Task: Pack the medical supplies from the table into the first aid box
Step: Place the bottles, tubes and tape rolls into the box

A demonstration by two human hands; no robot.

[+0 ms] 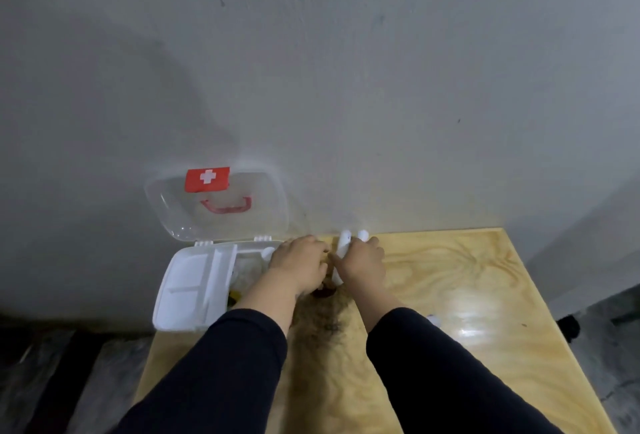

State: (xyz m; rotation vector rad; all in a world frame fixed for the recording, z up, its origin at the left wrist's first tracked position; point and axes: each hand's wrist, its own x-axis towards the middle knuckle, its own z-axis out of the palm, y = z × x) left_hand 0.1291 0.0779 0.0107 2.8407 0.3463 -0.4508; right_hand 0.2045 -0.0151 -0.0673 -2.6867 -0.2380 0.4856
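Note:
The white first aid box (180,309) stands open at the table's back left. Its clear lid (221,205), with a red cross label and a red handle, leans against the wall. A white divider tray (194,281) fills the box's left half. My left hand (299,265) reaches over the box's right side, palm down; what it holds is hidden. My right hand (360,265) is just to its right, closed around a white tube-like item (343,243). A second white item (362,234) shows behind the fingers. A dark red thing (323,292) lies under my wrists, mostly hidden.
The wooden table (467,288) runs to the right and toward me, against a grey wall. A small white item (434,320) lies beside my right sleeve. The floor drops away on the left and right of the table.

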